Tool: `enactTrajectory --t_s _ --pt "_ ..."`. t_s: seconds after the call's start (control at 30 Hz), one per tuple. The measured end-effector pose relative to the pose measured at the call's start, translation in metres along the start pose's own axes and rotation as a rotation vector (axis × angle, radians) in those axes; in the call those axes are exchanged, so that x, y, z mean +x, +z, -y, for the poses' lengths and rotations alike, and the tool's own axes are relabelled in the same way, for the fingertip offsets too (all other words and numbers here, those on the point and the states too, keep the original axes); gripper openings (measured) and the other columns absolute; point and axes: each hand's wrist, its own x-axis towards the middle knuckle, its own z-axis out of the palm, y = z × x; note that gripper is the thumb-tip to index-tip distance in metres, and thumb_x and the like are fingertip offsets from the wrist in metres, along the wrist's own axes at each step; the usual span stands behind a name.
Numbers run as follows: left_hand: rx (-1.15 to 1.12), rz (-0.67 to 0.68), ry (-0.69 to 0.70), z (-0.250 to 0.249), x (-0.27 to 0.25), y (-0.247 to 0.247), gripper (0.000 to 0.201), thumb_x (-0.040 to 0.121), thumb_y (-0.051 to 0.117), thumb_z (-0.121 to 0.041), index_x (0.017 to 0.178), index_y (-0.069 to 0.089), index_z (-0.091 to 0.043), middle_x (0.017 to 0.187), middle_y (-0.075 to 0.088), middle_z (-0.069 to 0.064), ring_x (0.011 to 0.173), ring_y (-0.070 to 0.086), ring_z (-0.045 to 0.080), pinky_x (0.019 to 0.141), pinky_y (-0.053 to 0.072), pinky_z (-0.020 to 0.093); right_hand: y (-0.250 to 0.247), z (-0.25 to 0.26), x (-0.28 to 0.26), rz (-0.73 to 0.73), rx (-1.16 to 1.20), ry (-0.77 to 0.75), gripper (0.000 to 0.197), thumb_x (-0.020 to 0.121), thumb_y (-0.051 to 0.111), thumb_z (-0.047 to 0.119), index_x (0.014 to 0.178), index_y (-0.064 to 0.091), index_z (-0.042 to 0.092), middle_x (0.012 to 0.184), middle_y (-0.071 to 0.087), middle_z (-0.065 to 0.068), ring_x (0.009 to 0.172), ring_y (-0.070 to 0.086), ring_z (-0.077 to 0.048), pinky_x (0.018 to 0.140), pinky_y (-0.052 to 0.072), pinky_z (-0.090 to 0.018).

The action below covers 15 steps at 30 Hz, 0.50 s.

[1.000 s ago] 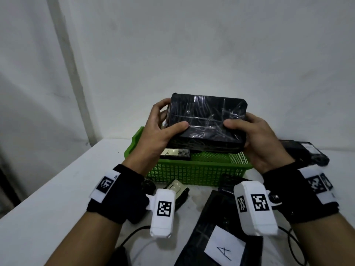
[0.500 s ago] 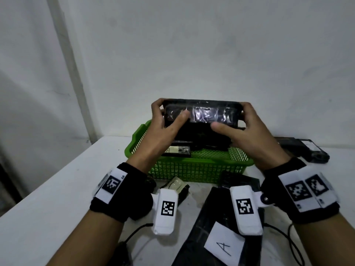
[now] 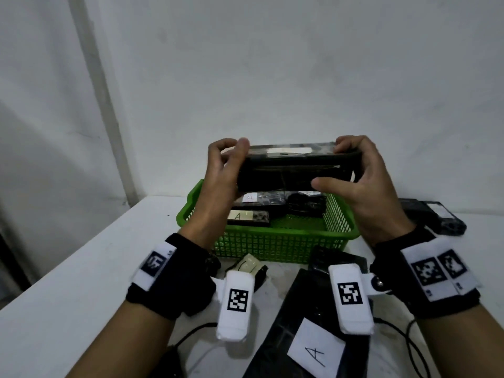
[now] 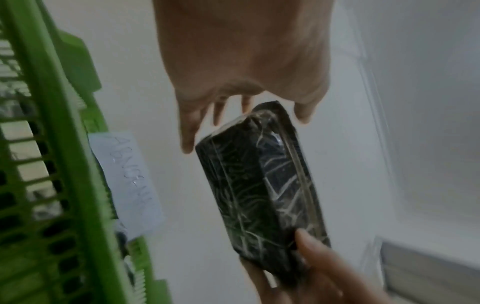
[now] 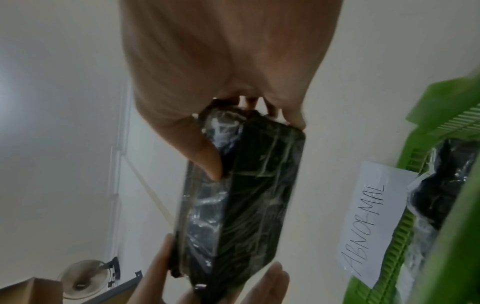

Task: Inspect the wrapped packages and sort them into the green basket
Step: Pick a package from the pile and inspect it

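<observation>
The black film-wrapped package (image 3: pixel 286 166) is up in the air above the green basket (image 3: pixel 272 241), left hand (image 3: pixel 221 173) pinching its nine o'clock end and right hand (image 3: pixel 362 184) curled round the three o'clock end, each grip holding it firmly. Below, the plastic lattice basket holds more glossy wrapped packages (image 3: pixel 275 205), some with paper "A" tags, and carries an "ABNORMAL" label (image 5: pixel 371 222). On the white counter (image 3: pixel 68 268), a flat black package with an "A" slip (image 3: pixel 316 353) lies at six o'clock.

Both forearms are bare. The left wrist (image 3: pixel 169 276) wears a black band with a white strip bearing a dark square marker; at its 3 o'clock hangs a white camera pod (image 3: pixel 236 306) with a black-and-white tag. The right wrist (image 3: pixel 425 276) matches, its strip (image 3: pixel 439 268) carrying two tags, pod (image 3: pixel 351 298) at 9 o'clock.
</observation>
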Motion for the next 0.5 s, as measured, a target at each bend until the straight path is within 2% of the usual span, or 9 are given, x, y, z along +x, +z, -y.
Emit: enactTrajectory --t_s 0.07,0.13,0.2,0.3,0.37,0.43,0.5 --pt "-0.084 0.009 -0.104 -0.004 0.004 -0.006 0.032 0.097 0.057 -0.034 0.126 0.046 -0.029 0.117 0.06 -0.001 0.103 0.063 0.014 0.075 0.057 0.033 0.007 0.003 -0.003 0.043 0.018 -0.048 0.04 0.064 0.081 0.04 0.095 0.056 0.042 0.133 0.043 -0.01 0.125 0.051 -0.028 0.106 0.047 -0.053" --pt "-0.146 0.035 -0.083 -0.006 0.007 -0.012 0.048 0.091 0.063 -0.011 0.131 0.043 -0.027 0.115 0.065 0.003 0.095 0.065 0.017 0.07 0.056 0.031 0.014 0.005 -0.003 0.035 0.109 -0.049 0.037 0.07 0.079 0.046 0.1 0.057 0.043 0.137 0.039 -0.002 0.127 0.05 -0.022 0.102 0.05 -0.044" --pt "-0.202 0.073 -0.038 -0.008 0.008 -0.015 0.065 0.079 0.067 -0.001 0.132 0.041 -0.026 0.117 0.067 0.006 0.091 0.067 0.018 0.069 0.056 0.029 0.016 0.002 0.001 -0.016 0.218 0.027 0.051 0.077 0.077 0.036 0.119 0.049 0.038 0.141 0.039 -0.002 0.124 0.055 -0.021 0.091 0.057 -0.038" --pt "-0.206 0.111 -0.035 -0.008 0.006 -0.012 0.071 0.073 0.068 -0.004 0.135 0.04 -0.025 0.126 0.062 0.011 0.099 0.066 0.02 0.074 0.056 0.029 0.015 0.0 0.002 -0.04 0.246 0.175 0.074 0.083 0.076 0.006 0.135 0.032 0.037 0.137 0.049 -0.006 0.107 0.065 -0.019 0.077 0.06 -0.029" --pt "-0.173 0.115 -0.044 -0.006 0.005 -0.009 0.069 0.08 0.07 -0.001 0.136 0.039 -0.023 0.127 0.061 0.011 0.103 0.065 0.021 0.079 0.056 0.03 0.014 -0.001 0.001 -0.062 0.187 0.196 0.079 0.083 0.075 -0.002 0.136 0.031 0.036 0.127 0.056 -0.005 0.102 0.066 -0.019 0.078 0.06 -0.027" --pt "-0.139 0.136 -0.037 -0.004 0.004 -0.007 0.064 0.087 0.063 0.008 0.137 0.035 -0.02 0.123 0.061 0.008 0.102 0.065 0.02 0.079 0.056 0.029 0.012 -0.002 -0.001 -0.076 0.132 0.169 0.082 0.08 0.076 -0.004 0.138 0.033 0.035 0.124 0.056 0.002 0.106 0.066 -0.018 0.085 0.061 -0.034" --pt "-0.143 0.162 -0.01 -0.001 0.004 -0.006 0.064 0.088 0.059 0.013 0.136 0.033 -0.021 0.12 0.062 0.006 0.097 0.067 0.017 0.077 0.056 0.028 0.01 -0.002 -0.001 -0.066 0.065 0.128 0.083 0.079 0.077 -0.006 0.139 0.034 0.032 0.125 0.054 0.005 0.104 0.066 -0.01 0.086 0.061 -0.037"
